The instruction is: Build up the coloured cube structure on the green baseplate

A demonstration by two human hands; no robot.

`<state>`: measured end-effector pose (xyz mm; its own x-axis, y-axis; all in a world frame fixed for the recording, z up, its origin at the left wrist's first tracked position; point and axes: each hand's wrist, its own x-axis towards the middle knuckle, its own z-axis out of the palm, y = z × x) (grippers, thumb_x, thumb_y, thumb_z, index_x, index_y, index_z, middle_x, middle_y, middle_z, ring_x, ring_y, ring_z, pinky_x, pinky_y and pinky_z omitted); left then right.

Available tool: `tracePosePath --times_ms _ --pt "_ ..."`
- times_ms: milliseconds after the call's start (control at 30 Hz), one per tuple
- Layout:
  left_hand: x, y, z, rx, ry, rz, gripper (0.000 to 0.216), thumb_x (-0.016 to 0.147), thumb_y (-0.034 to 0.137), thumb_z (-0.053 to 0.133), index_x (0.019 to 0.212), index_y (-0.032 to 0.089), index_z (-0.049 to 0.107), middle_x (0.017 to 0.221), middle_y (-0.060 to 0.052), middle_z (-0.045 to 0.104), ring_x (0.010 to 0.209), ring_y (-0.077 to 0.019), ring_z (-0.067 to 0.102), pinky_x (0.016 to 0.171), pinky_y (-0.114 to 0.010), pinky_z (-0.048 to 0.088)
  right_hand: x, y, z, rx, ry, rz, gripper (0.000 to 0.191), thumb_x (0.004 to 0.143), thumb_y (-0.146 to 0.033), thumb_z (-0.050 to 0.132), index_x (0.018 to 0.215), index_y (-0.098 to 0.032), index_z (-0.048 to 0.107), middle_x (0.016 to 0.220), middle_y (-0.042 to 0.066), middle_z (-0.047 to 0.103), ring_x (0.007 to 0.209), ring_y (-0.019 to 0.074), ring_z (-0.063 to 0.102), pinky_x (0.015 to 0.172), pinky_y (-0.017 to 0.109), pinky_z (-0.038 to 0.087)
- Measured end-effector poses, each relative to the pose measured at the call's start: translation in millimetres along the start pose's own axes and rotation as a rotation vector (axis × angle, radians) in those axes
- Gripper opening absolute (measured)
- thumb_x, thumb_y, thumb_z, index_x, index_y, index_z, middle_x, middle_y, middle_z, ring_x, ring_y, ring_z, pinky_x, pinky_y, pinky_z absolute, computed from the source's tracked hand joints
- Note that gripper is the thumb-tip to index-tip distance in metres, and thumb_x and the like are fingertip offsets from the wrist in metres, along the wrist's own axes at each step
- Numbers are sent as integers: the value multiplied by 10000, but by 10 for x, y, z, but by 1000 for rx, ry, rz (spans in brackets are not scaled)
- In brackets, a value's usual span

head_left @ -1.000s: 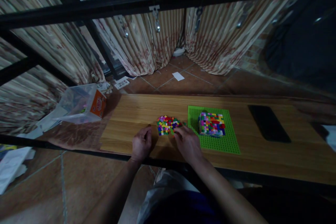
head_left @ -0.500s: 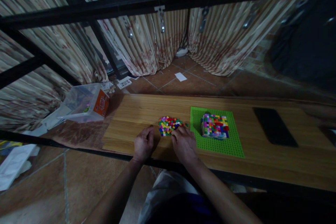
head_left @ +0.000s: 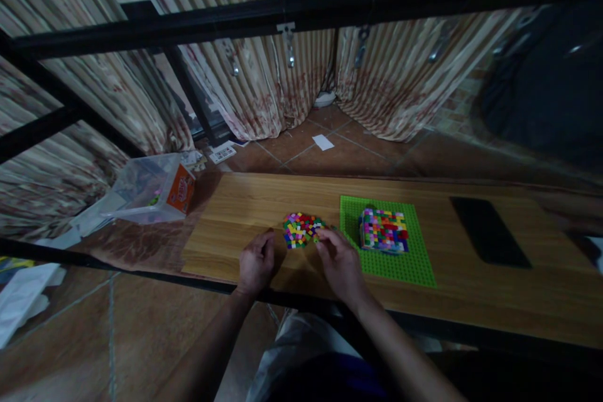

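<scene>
A heap of small coloured bricks (head_left: 301, 228) lies on the wooden table (head_left: 471, 289). My right hand (head_left: 340, 262) rests at the heap's right edge, its fingers pinched on a small brick from the pile. My left hand (head_left: 255, 259) lies on the table just left of the heap, fingers curled, and I cannot see anything in it. To the right, a block built of many-coloured bricks (head_left: 383, 230) stands on a green baseplate (head_left: 409, 267).
A black phone (head_left: 488, 238) lies flat on the table's right part. A clear plastic box with an orange label (head_left: 153, 190) lies tipped at the left end. Black frame bars (head_left: 301, 12) cross above; curtains hang behind, and tiled floor lies below.
My right hand has drawn slightly back from the heap's right edge with its fingertips pinched. The left hand has stayed in place. The view has shifted a little.
</scene>
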<state>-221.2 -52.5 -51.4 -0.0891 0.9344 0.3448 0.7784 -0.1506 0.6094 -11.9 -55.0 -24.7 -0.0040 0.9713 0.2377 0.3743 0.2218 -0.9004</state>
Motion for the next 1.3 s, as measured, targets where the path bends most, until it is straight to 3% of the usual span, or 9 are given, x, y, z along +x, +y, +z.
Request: tracePosePath --times_ms 133,233,367,500,667,900,1067,1300 --pt "2 -40 9 -15 0 -2 248 904 291 479 986 183 686 1004 -85 740 938 -214 697 868 -337 548 14 -68 -48 557 50 305 276 793 -365 682 1044 -252 708 898 11 658 822 160 630 821 342 500" --pt "9 -28 -17 -53 2 -25 253 901 298 482 989 181 687 997 -87 738 934 -216 694 866 -338 544 7 -142 -103 932 -16 529 347 682 -371 793 1006 -260 731 829 -19 676 768 133 657 805 311 523" --pt "2 194 -98 -188 -21 -64 256 888 325 522 1020 174 682 1009 -86 729 950 -210 684 878 -325 534 -55 -204 -163 1137 -85 698 364 606 -285 855 952 -242 750 855 -16 717 761 119 672 782 280 547" --pt "-11 615 -106 -501 -151 -130 285 883 365 564 1078 187 674 1042 -68 720 969 -185 672 879 -292 525 -129 -211 -152 1189 -75 765 347 602 -247 861 932 -235 753 836 -10 731 711 94 655 723 246 547" --pt "-5 901 1 -790 -296 -206 225 830 368 637 910 172 712 857 -33 728 792 -150 664 748 -247 528 -190 -231 -121 1134 -92 734 330 609 -285 857 916 -224 753 725 -18 702 634 74 605 616 198 486" --pt "-31 984 47 -779 -313 -244 223 846 365 588 805 163 675 676 4 656 641 -121 600 649 -229 497 -199 -301 -93 894 11 470 247 653 -353 812 844 -213 742 617 -37 628 580 85 518 583 228 416" --pt "-50 1062 54 -663 -337 -212 230 858 372 535 803 176 640 693 -3 654 657 -128 606 644 -233 503 -185 -317 -127 805 60 481 236 617 -374 813 763 -203 741 597 -23 630 566 105 525 581 256 430" --pt "-47 1075 147 -689 -363 -209 217 841 365 559 795 169 642 680 5 648 650 -123 597 643 -227 491 -233 -241 -195 927 82 508 255 607 -351 830 799 -202 754 554 -31 611 528 91 502 558 247 392"
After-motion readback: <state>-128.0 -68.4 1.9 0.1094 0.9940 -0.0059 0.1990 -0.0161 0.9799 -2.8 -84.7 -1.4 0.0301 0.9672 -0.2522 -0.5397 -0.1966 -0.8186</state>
